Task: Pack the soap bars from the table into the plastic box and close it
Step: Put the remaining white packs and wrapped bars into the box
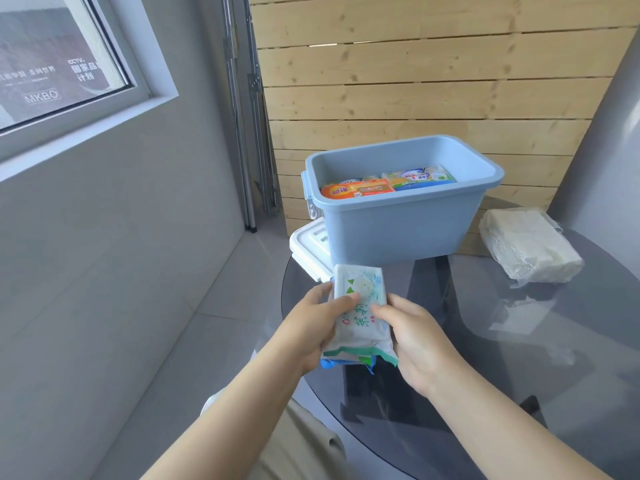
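Both hands are on the same stack of wrapped soap bars (358, 317), held up over the near edge of the table (519, 341). The left hand (313, 327) has its grip curled round the left side, thumb pressed across the top wrapper, and the right hand (415, 341) pinches the right side with its thumb on top too. Top bar is white with green print and a pale flower on it, and you can see green and blue wrapper edges of at least one more bar poking out underneath. Just beyond the hands sits the blue plastic box (401, 230), open, with a few bars already lying flat in the bottom: an orange one (356, 192) on the left and a yellow-green one (419, 178) to its right. The white lid (308, 247) is half tucked under the box's left end, sticking out over the table edge. Off to the right, well apart from the box, there's a clear-wrapped pale block (530, 244) lying on the dark glass. Wooden slat wall (415, 64) behind it all, grey wall and window (52, 64) on the left.
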Demonstrator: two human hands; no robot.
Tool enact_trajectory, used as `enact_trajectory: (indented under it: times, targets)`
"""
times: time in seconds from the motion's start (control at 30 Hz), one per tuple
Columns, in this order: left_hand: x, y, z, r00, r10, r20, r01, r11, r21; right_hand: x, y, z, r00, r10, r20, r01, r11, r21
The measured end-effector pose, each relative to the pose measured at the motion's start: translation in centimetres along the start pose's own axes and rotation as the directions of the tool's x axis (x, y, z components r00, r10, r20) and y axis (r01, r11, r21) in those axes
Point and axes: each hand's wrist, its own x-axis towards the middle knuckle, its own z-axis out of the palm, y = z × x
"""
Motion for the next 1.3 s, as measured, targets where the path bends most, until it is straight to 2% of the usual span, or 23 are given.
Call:
enact_trajectory:
  times: [0.13,0.27,0.33,0.47,0.53,0.63,0.7,0.77,0.87,0.93,1.07,1.23,1.3]
  targets:
    - [-0.7,1.8,2.4,0.986,0.106,0.125,-0.117,0.99,0.084,-1.6,-1.8,-1.2,0.998,-0.051,0.036,0.039,0.96,0.279]
    - [-0.5,4.6,5.4,0.953,0.19,0.237,-0.237,0.954,0.186,-2.6,-4.8,-3.2,0.989,-0.142,0.028,0.122,0.922,0.366]
    - [0.1,6.6,6.9,0.933,0.199,0.299,-0.269,0.939,0.216,-2.8,-6.6,-4.7,0.98,-0.193,-0.049,0.199,0.937,0.286]
    - [1.2,10.8,8.9,0.873,0.162,0.46,-0.298,0.923,0.242,-2.6,-11.3,-7.9,0.94,-0.29,-0.177,0.298,0.955,0.016]
    - [1.7,12.7,9.6,0.835,0.135,0.534,-0.319,0.909,0.268,-2.8,-13.9,-9.2,0.957,-0.272,-0.099,0.267,0.962,-0.053]
    - [2.4,15.2,10.8,0.792,0.051,0.609,-0.338,0.866,0.368,-2.7,-17.0,-10.5,0.973,-0.197,0.122,0.213,0.967,-0.142]
    - [3.1,16.8,11.5,0.794,0.016,0.608,-0.344,0.836,0.428,-1.9,-18.6,-10.7,0.968,-0.192,0.16,0.221,0.957,-0.187]
    - [4.0,18.7,12.0,0.801,0.004,0.599,-0.336,0.83,0.445,-0.6,-20.0,-10.7,0.97,-0.203,0.13,0.224,0.96,-0.169]
    - [5.9,21.3,11.7,0.865,0.068,0.497,-0.351,0.79,0.502,1.8,-22.1,-10.3,0.971,-0.236,0.021,0.237,0.964,-0.121]
    - [7.6,22.4,11.0,0.91,0.103,0.4,-0.338,0.744,0.576,3.5,-23.2,-10.0,0.96,-0.271,-0.071,0.258,0.953,-0.156]
    - [10.9,22.3,10.6,0.93,0.098,0.355,-0.297,0.77,0.564,7.1,-24.3,-9.4,0.924,-0.32,-0.21,0.261,0.928,-0.266]
    - [14.6,21.3,9.7,0.948,0.019,0.319,-0.216,0.772,0.598,10.5,-23.5,-8.4,0.935,-0.276,-0.222,0.167,0.897,-0.409]
    - [15.5,20.7,8.9,0.949,-0.013,0.316,-0.205,0.737,0.645,11.5,-22.9,-8.1,0.952,-0.228,-0.205,0.116,0.886,-0.449]
